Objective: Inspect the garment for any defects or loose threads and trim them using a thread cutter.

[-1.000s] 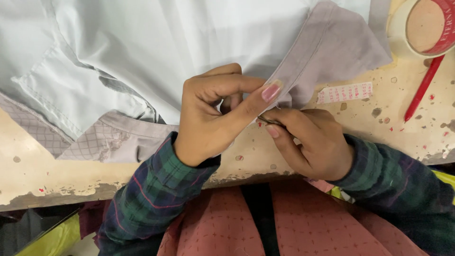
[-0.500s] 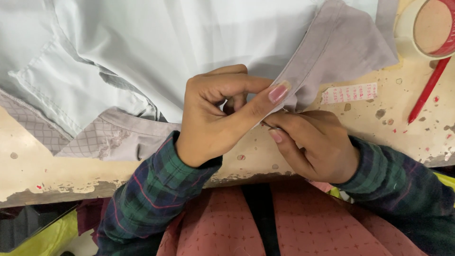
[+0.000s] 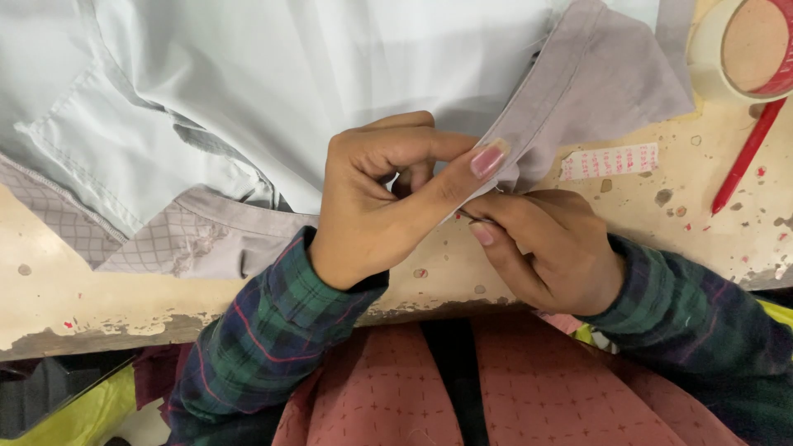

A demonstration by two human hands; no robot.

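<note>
The pale grey shirt lies spread on the tabletop. The left hand pinches its collar edge taut, giving the right hand, fingers closed on a thin tool just below, a firm seam. Right of the collar lie a tape roll and red pen.

Both hands pinching grey collar, pale shirt

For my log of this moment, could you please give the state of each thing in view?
Pale grey cotton shirt: spread flat on the table.
Mauve-grey collar: edge pinched by left hand.
Right hand: pinching a thin dark tool, too small to identify.
Red pen: lying flat.
Tape roll: lying flat.
</note>
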